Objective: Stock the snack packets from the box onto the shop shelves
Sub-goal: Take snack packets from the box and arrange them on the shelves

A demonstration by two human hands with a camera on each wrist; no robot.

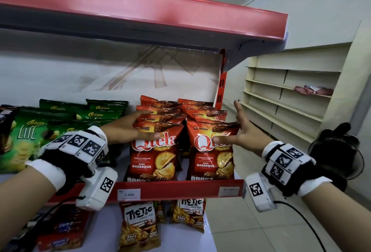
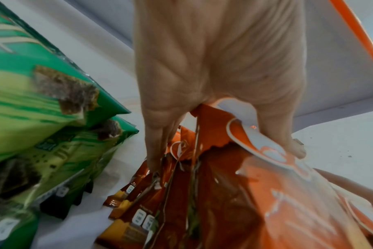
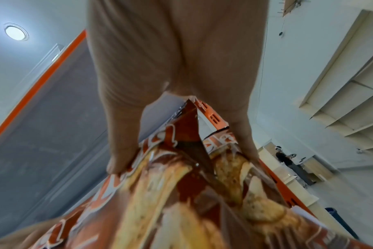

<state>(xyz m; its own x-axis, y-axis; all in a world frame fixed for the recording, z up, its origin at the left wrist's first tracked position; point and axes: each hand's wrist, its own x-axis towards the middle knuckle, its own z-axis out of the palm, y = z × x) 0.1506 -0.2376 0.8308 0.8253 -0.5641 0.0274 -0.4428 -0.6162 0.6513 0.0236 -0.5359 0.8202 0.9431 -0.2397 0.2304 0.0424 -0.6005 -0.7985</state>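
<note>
Two rows of red Qtela barbeque packets stand on the shelf (image 1: 180,189) with the red front edge. My left hand (image 1: 147,125) holds the top of the front packet of the left row (image 1: 154,161), thumb on its face and fingers behind it. In the left wrist view the left hand (image 2: 224,156) pinches that packet (image 2: 256,193). My right hand (image 1: 228,133) holds the top right corner of the front packet of the right row (image 1: 210,161), thumb on the logo, index finger pointing up. The right wrist view shows the right hand (image 3: 181,161) with that packet (image 3: 192,193) between thumb and fingers. The box is out of view.
Green Chitato packets (image 1: 26,141) fill the same shelf to the left. Tic Tic packets (image 1: 140,221) stand on the shelf below. A red-edged shelf (image 1: 160,6) hangs overhead. A cream shelving unit (image 1: 291,95) and a black fan (image 1: 337,151) stand to the right.
</note>
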